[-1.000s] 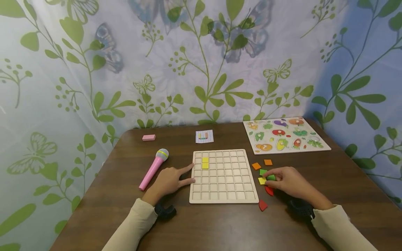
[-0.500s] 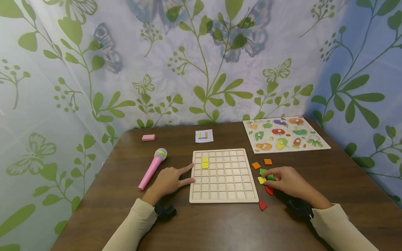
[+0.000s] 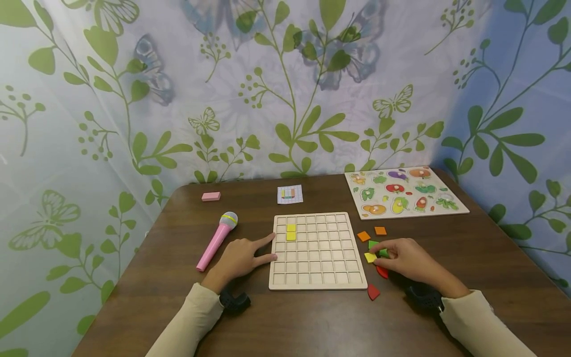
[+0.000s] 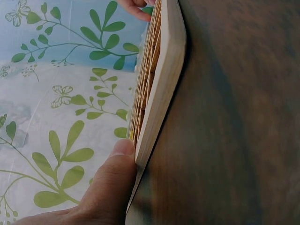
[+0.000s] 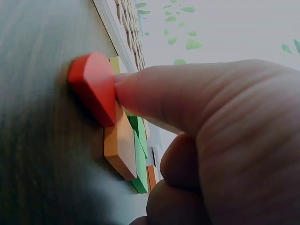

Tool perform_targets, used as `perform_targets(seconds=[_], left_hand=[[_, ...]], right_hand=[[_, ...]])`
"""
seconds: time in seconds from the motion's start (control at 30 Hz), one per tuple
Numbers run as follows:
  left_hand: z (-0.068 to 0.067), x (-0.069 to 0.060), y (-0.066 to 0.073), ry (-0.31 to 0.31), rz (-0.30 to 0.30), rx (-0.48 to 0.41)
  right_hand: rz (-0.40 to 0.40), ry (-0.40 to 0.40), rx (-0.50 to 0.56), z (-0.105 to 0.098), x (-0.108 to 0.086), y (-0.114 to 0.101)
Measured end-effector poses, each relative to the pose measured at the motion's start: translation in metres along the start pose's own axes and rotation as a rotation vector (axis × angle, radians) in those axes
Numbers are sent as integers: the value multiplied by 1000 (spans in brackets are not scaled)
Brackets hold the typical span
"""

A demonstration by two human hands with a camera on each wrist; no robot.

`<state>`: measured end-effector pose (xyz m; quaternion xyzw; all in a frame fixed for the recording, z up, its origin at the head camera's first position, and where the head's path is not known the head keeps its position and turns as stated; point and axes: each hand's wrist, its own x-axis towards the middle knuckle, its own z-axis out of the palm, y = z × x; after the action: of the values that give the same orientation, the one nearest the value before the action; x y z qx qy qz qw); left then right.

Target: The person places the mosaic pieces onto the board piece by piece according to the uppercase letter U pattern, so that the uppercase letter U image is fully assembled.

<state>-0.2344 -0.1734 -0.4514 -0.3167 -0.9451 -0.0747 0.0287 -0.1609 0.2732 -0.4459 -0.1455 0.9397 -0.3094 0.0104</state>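
Observation:
My left hand (image 3: 237, 259) rests on the table, with straight index finger and thumb touching the left edge of a wooden grid board (image 3: 318, 283). Two yellow square tiles (image 3: 291, 231) sit in the board's upper-left cells, one above the other. Right of the board, my right hand (image 3: 408, 259) pinches another yellow tile (image 3: 369, 258) between thumb and index finger, low at the table. Green tiles (image 3: 373, 245) lie at its fingertips, partly covered. A red rounded tile (image 5: 96, 89) and an orange tile (image 5: 121, 145) lie beside the thumb in the right wrist view.
Two orange tiles (image 3: 372, 233) and a red tile (image 3: 373, 292) lie right of the board. A vegetable puzzle board (image 3: 410, 193) is at the back right. A pattern card (image 3: 290, 194), a pink block (image 3: 211, 196) and a pink toy microphone (image 3: 217, 241) also lie on the table.
The yellow tile at my right fingertips has slid slightly left toward the board, and the right hand with it. My left hand has stayed at the board's edge.

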Motion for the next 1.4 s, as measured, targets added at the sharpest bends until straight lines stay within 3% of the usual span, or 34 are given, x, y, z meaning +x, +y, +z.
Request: perform_targets(seconds=[1.13, 1.4], left_hand=[[3, -1, 0, 28, 27, -2], [3, -1, 0, 44, 39, 3]], right_hand=[[-53, -65, 24, 1, -1, -1], [-64, -32, 2, 2, -1, 3]])
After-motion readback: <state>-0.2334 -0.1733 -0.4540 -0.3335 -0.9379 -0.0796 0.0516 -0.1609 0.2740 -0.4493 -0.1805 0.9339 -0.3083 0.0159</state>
